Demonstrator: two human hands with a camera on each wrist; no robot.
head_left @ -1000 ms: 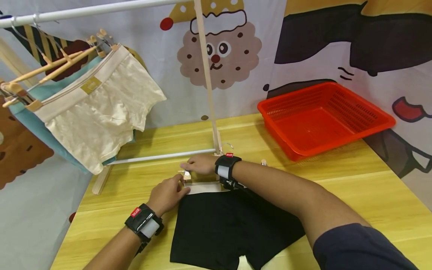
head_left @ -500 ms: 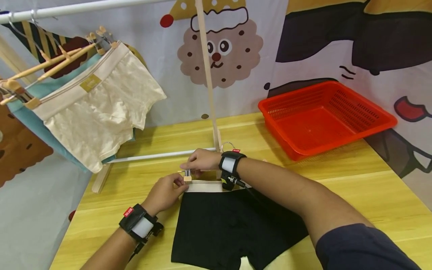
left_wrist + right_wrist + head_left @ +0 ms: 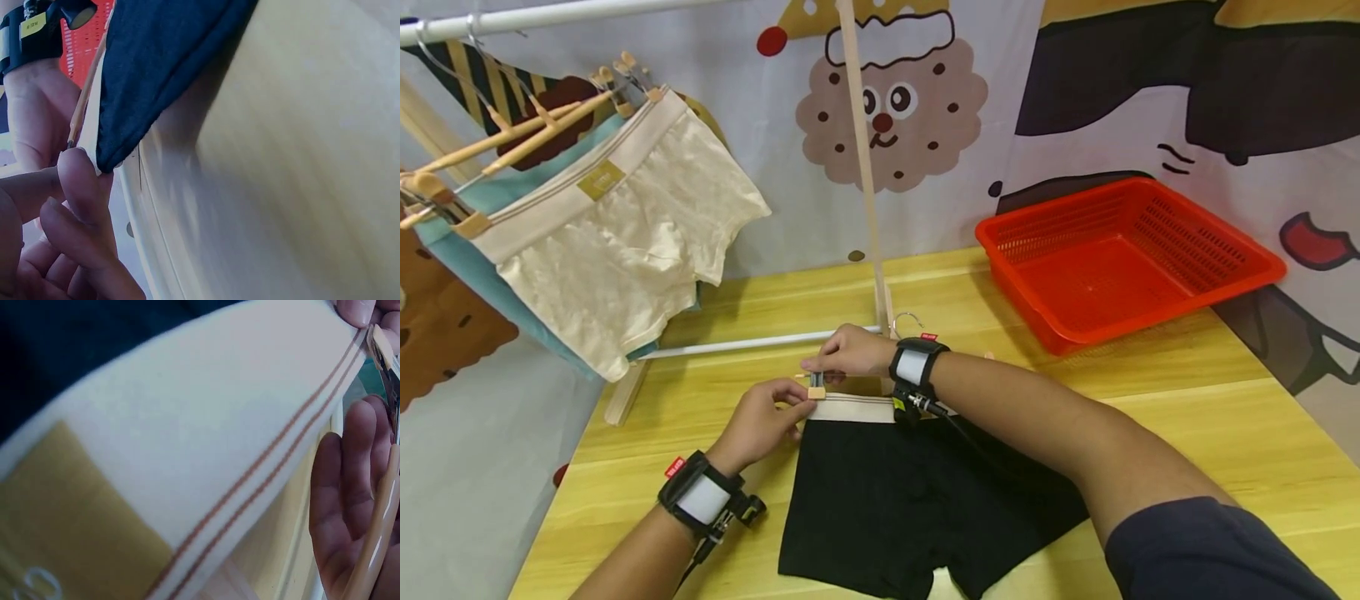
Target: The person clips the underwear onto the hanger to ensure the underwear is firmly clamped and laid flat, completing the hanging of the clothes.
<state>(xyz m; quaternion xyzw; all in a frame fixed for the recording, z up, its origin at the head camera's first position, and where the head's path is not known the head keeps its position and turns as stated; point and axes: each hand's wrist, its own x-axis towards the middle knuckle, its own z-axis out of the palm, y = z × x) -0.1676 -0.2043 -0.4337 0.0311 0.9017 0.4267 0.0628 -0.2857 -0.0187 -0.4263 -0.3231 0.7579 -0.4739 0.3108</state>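
Observation:
Black boxer briefs (image 3: 925,500) with a pale waistband (image 3: 857,408) lie across the table. At the waistband's left corner my left hand (image 3: 767,421) pinches the fabric between thumb and fingers, also seen in the left wrist view. My right hand (image 3: 853,350) holds the hanger's clip (image 3: 816,387) from above, and the clip's wooden tip overlaps that corner. In the right wrist view the wooden hanger bar (image 3: 378,531) passes in front of the right palm, beside the striped waistband edge. Much of the hanger is hidden by the right hand and forearm; its hook (image 3: 908,317) shows behind.
Cream boxer briefs (image 3: 617,225) and a blue garment (image 3: 512,292) hang from hangers on the white rail (image 3: 572,18) at the left. A red plastic basket (image 3: 1112,267) stands at the back right. The rack's wooden post (image 3: 865,158) rises behind the hands.
The clip has come down onto the waistband's left corner, with the right hand still holding it. The left hand has shifted slightly left, and its fingers have drawn back from the clip's side.

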